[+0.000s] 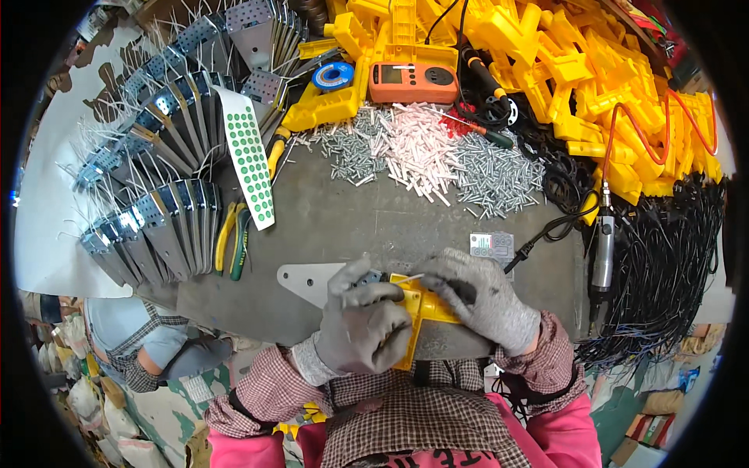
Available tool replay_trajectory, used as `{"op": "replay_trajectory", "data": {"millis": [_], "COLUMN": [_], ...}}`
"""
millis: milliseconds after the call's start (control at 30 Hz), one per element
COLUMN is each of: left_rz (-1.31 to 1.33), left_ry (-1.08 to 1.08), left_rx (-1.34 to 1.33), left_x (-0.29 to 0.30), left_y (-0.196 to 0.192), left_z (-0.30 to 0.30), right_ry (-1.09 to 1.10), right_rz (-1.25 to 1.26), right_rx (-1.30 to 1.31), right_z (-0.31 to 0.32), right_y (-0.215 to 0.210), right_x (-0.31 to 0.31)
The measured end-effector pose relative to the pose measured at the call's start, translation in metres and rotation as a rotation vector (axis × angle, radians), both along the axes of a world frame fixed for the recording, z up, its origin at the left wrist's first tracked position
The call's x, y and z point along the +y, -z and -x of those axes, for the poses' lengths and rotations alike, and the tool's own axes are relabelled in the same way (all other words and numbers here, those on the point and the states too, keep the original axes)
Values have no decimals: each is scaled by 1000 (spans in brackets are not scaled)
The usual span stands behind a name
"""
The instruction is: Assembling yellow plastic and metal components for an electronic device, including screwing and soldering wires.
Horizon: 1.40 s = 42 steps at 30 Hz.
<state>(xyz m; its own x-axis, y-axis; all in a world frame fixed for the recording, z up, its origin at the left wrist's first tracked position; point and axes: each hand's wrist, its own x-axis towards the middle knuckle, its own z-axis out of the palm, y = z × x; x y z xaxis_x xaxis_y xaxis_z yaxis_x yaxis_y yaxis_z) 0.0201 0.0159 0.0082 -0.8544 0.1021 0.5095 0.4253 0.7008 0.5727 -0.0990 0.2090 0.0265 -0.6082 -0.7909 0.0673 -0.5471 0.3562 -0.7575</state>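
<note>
A yellow plastic housing (427,306) lies at the near edge of the table between my grey-gloved hands. The triangular grey metal plate (304,281) reaches out to its left, partly hidden behind my left hand. My left hand (365,324) is curled over the housing's left side, index finger raised; whatever its folded fingers hold is hidden. My right hand (485,300) leans over the housing's right side, its fingertips closed at the end of a thin white wire (406,278) that crosses the housing's top.
Screws (499,175) and pale pink sleeves (421,144) lie in heaps behind. Metal plates with wires (168,226), pliers (232,238) and a green-dotted sticker sheet (248,156) are left. Yellow housings (562,70), an orange meter (413,83), an electric screwdriver (604,253) and black cables (663,273) fill the right and back.
</note>
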Motion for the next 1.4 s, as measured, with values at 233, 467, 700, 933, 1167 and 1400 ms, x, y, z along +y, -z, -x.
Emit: {"op": "replay_trajectory", "data": {"millis": [233,467,700,933,1167,1400], "left_rz": [292,262,250,-701,-720,-777], "left_ry": [-186,-216,-229,-127,-82,-68], "left_rx": [-63,-64,-108,-473,-579,-649], "left_x": [12,14,14,12,1,0], "left_y": [-38,-31,-32,-26,-28,-29], "left_z": [32,44,42,40,42,43], "right_ry": [194,214,128,163,160,193], "right_rz": [-4,78,70,153,211,218], "right_rx": [-478,-451,-281,-576,-841,-870], "right_z": [8,6,6,8,14,16], "right_y": [9,19,3,-2,-3,-2], "right_x": [-2,0,-6,-8,-9,-7]}}
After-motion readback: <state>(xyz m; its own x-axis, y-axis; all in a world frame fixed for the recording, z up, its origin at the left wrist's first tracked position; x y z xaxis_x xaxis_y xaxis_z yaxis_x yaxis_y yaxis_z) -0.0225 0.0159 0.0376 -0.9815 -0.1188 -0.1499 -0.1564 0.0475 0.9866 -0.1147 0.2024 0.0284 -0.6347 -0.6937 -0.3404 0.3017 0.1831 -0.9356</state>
